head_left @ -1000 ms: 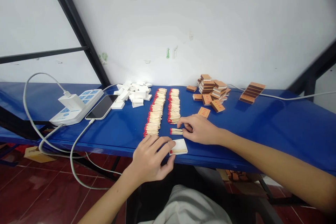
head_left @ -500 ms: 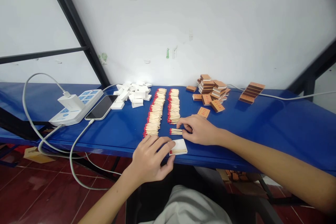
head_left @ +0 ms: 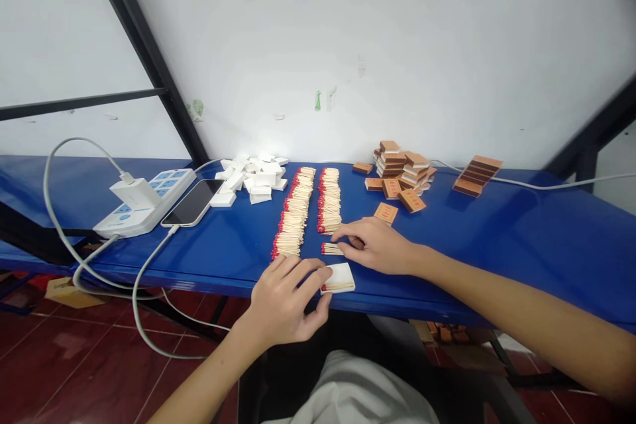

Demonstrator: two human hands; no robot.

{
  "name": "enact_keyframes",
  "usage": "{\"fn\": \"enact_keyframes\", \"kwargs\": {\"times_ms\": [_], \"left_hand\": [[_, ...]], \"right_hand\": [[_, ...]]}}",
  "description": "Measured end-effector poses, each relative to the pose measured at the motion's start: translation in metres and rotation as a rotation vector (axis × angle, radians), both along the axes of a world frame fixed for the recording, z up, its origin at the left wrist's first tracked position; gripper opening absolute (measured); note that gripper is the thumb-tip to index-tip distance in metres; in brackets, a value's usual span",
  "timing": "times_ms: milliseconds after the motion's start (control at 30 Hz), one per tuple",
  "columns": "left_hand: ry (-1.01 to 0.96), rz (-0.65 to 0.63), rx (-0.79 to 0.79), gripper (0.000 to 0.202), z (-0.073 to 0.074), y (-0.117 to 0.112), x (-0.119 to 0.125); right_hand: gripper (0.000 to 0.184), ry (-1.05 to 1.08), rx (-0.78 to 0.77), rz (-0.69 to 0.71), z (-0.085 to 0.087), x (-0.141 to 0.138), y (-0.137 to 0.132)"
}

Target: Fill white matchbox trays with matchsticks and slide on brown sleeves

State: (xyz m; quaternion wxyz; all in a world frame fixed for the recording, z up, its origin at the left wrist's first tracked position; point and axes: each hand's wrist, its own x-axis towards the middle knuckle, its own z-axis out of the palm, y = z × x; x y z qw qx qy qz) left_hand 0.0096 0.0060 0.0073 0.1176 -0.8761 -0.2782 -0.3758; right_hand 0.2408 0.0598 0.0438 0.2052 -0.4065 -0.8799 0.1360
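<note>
My left hand (head_left: 289,301) grips a small white matchbox tray (head_left: 342,275) by its left end, at the table's front edge. A few red-tipped matches (head_left: 340,287) lie inside along the tray's near side. Just beyond the tray, a small row of matches (head_left: 330,249) lies on the blue table. My right hand (head_left: 380,245) has its thumb and index finger closed at the right end of that row; the exact contact is partly hidden. Ahead of my hands lie two long rows of red-headed matches, a left row (head_left: 294,212) and a shorter right row (head_left: 328,202).
A heap of white trays (head_left: 253,177) lies back left. Brown matchboxes (head_left: 402,169) are stacked back right, with a flattened brown sleeve (head_left: 477,175) further right. A phone (head_left: 193,204), a power strip (head_left: 132,215) and white cables (head_left: 142,278) occupy the left side.
My right thumb and index finger have shifted slightly left over the small row of matches. My left hand and the tray have stayed in place.
</note>
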Motion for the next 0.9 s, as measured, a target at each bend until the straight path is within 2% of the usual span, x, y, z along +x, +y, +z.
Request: {"fn": "enact_keyframes", "kwargs": {"times_ms": [400,633,900], "left_hand": [[-0.005,-0.015,-0.009,0.023,-0.0015,0.0004,-0.0009],[-0.011,-0.043,-0.007,0.025,-0.0005,-0.0002,-0.0016],[-0.018,-0.053,-0.001,0.026,-0.0029,0.0005,-0.0015]], "right_hand": [[0.019,0.010,0.002,0.081,-0.0019,0.0004,0.0007],[0.022,0.034,0.049,-0.107,-0.0012,0.0012,0.0048],[0.027,0.010,0.045,-0.097,-0.0001,0.0004,0.0043]]}}
